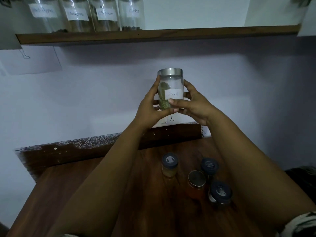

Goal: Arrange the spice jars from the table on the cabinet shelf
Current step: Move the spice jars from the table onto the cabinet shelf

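A glass jar [170, 84] with a steel lid, a white handwritten label and green spice inside is held up in front of the wall, well above the table. My left hand [150, 106] grips its left side and my right hand [191, 105] grips its right side, thumb just under the label. Several smaller spice jars stand on the wooden table [85, 185]: a yellow one with a dark lid [169, 166], a red one with a metal lid [197, 183] and two dark-lidded ones [209, 165] [220, 194]. Several tall labelled glass jars [106, 14] stand in a row at the left of the wooden shelf [171, 35].
The right part of the shelf holds nothing I can see. A white wall socket [168, 121] sits behind my hands, just above the table's raised dark back edge [85, 147]. A sheet of paper [34, 60] hangs on the wall at the left.
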Tool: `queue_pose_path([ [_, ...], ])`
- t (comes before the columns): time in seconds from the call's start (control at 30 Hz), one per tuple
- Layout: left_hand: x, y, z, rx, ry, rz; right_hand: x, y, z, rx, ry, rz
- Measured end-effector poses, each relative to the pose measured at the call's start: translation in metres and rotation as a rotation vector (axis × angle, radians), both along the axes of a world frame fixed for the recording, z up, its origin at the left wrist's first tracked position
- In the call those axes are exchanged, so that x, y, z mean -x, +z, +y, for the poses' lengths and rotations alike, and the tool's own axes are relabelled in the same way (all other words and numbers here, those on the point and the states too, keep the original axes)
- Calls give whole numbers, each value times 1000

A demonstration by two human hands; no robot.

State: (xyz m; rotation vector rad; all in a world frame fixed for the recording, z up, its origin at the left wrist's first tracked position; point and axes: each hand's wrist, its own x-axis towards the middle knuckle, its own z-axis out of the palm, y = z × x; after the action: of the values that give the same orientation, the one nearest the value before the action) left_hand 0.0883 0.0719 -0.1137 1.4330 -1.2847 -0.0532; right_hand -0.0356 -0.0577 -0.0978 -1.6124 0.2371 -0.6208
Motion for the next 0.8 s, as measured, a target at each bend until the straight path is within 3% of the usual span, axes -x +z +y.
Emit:
queue_pose_path([
  [0.27,2,57,-11,145,-27,-188,8,62,5,256,-172,-141],
  [0.5,-9,125,-27,260,41,-362,-5,122,-3,344,-251,-302],
  [0.7,-12,180,-48,254,134,-416,-20,171,-29,421,-296,-278],
  [0.8,-18,195,-57,253,237,-449,-23,189,-39,561,-325,-235],
])
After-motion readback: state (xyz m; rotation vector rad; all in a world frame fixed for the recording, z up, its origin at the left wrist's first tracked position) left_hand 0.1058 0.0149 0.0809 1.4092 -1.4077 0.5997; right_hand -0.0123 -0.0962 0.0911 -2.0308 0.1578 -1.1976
